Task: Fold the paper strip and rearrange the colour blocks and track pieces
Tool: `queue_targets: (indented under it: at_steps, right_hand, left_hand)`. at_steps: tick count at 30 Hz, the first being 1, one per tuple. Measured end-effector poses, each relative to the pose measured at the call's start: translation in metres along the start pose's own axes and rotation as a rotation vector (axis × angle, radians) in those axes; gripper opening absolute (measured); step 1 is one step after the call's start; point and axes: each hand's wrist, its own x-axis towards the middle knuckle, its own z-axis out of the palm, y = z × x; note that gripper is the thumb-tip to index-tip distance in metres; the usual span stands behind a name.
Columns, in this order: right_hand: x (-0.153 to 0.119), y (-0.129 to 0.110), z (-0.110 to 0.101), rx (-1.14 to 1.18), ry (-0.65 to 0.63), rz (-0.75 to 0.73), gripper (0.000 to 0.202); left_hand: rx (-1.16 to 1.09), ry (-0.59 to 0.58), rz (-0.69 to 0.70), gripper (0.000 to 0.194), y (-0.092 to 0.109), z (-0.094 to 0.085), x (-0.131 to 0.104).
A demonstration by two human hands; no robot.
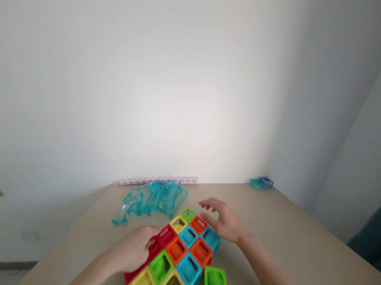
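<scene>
Several red, orange, yellow, green and blue hollow blocks (176, 250) stand joined in a slanting group at the front middle of the table. My left hand (138, 247) is on the group's left side, its fingers bent against the red blocks, with the fingertips partly hidden. Over the far right corner, beside the orange and blue blocks, my right hand (220, 217) hovers with fingers apart and nothing in them. A loose green block (216, 283) lies by the group's near right side.
Clear teal plastic pieces (156, 198) lie in a pile behind the blocks. A purple patterned strip (156, 180) runs along the wall. Small teal and blue pieces (261, 183) sit at the table's (288, 234) far right corner. Dark cloth (374, 233) hangs at right.
</scene>
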Motion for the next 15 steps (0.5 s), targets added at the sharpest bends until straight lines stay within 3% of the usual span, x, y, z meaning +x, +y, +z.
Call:
queue_targets:
  at_steps: [2,4,9,11,12,14,15]
  right_hand:
    - [0.007,0.025,0.022,0.063,0.005,0.078,0.029]
    - [0.006,0.037,0.037,0.115,-0.044,0.118,0.031]
    - [-0.006,0.038,0.035,0.176,-0.023,0.081,0.036]
    - [-0.007,0.038,0.031,0.200,-0.036,0.098,0.037]
    - [-0.007,0.039,0.030,0.214,-0.053,0.117,0.038]
    - [-0.005,0.039,0.032,0.231,-0.091,0.147,0.039]
    - [-0.004,0.039,0.033,0.233,-0.106,0.144,0.039]
  left_hand:
    - [0.011,-0.041,0.002,0.032,-0.010,-0.005,0.009]
    - [0.067,0.023,0.003,0.033,-0.022,-0.009,0.018]
    - [0.292,0.239,-0.102,0.032,-0.034,-0.004,0.016]
    - [0.393,0.364,-0.049,0.033,-0.027,0.014,0.005]
    - [0.401,0.352,0.012,0.032,-0.024,0.028,0.000]
    - [0.422,0.174,0.185,0.040,-0.021,0.063,-0.009]
    - [0.436,0.156,0.214,0.044,-0.022,0.082,-0.011]
